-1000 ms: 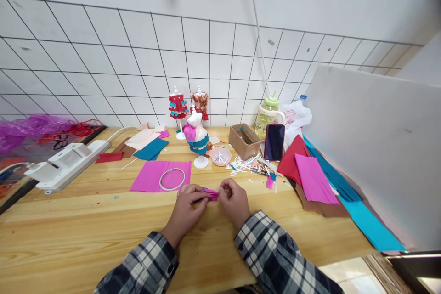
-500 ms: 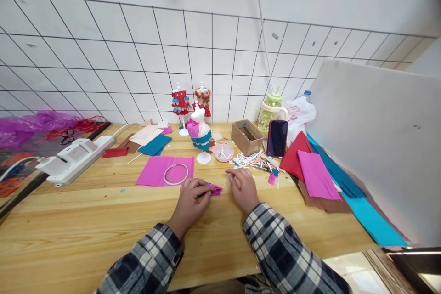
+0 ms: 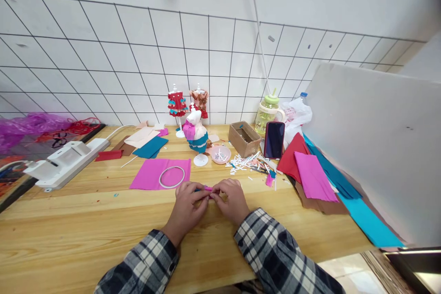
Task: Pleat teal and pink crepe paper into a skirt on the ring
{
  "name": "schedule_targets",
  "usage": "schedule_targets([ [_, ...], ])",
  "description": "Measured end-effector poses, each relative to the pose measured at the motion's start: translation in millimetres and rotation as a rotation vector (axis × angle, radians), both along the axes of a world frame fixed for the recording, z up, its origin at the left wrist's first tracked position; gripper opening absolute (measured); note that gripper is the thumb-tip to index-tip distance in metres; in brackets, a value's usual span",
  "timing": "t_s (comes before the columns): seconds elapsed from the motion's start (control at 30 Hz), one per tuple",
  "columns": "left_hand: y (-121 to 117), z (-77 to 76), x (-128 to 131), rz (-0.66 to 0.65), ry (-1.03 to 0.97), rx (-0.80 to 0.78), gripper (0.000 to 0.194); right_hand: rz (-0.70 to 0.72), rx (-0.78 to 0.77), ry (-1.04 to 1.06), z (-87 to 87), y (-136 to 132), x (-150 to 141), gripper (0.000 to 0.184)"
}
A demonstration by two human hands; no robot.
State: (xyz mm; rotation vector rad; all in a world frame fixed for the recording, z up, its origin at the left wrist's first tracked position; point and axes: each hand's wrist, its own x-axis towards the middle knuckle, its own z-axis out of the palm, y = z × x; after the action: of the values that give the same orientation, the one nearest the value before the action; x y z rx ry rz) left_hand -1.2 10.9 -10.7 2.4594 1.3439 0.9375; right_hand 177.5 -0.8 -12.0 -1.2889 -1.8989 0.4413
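Between my fingertips is a small piece of magenta crepe paper (image 3: pixel 207 188), with a bit of teal beside it; most of it is hidden. My left hand (image 3: pixel 189 204) pinches it from the left, and my right hand (image 3: pixel 231 198) pinches its other end. Just beyond my left hand lies a flat magenta sheet (image 3: pixel 146 174) with a pale ring (image 3: pixel 172 177) on it. Behind my hands stands a miniature dress form (image 3: pixel 195 131) wrapped in pink and teal paper on a white round base.
Two more dressed forms stand by the wall, one in red (image 3: pixel 177 103). White paper sticks (image 3: pixel 246 161), a pink dish (image 3: pixel 220 154), a cardboard box (image 3: pixel 244 140), a phone (image 3: pixel 274 140) and a drink bottle (image 3: pixel 267 112) are at the right. Coloured sheets (image 3: pixel 315 177) lie farther right; a power strip (image 3: pixel 72 163) sits left.
My right hand has moved left and taken hold of the magenta piece's free end, so both hands now meet at it. The view has shifted slightly.
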Motion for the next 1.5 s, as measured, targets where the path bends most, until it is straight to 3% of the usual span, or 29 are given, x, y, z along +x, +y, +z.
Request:
schedule_targets([
  [0.13, -4, 2.8, 2, 0.009, 0.005, -0.030, 0.020, 0.088, -0.019, 0.117, 2.7, 0, 1, 0.011],
  [0.3, -3, 2.1, 2, -0.017, 0.091, -0.012, 0.025, 0.091, -0.127, 0.391, -1.6, 5, 4, 0.009],
  [0.47, 6, -0.2, 0, 0.053, 0.122, 0.017, 0.039, -0.061, -0.137, 0.527, -10.8, 16, 18, 0.012],
  [0.57, 7, 0.9, 3, 0.027, 0.194, 0.048, 0.029, -0.144, -0.121, 0.451, -18.3, 22, 27, 0.010],
  [0.67, 6, 3.2, 8, -0.006, 0.249, 0.035, 0.020, -0.141, -0.152, 0.332, -24.4, 24, 30, 0.009],
  [0.83, 4, 4.6, 9, -0.030, 0.291, 0.027, 0.016, -0.112, -0.172, 0.233, -22.9, 20, 26, 0.033],
  [1.0, 3, 2.8, 7, -0.056, 0.296, 0.054, 0.018, -0.060, -0.079, 0.124, -14.1, 16, 26, 0.007],
  [1.17, 2, 3.0, 7, -0.060, 0.310, 0.042, 0.020, 0.079, -0.118, -0.019, -17.4, 15, 27, 0.011],
  [1.5, 5, -1.8, 6, -0.114, 0.299, -0.004, 0.020, 0.102, -0.126, -0.104, -23.5, 15, 24, 0.015],
])
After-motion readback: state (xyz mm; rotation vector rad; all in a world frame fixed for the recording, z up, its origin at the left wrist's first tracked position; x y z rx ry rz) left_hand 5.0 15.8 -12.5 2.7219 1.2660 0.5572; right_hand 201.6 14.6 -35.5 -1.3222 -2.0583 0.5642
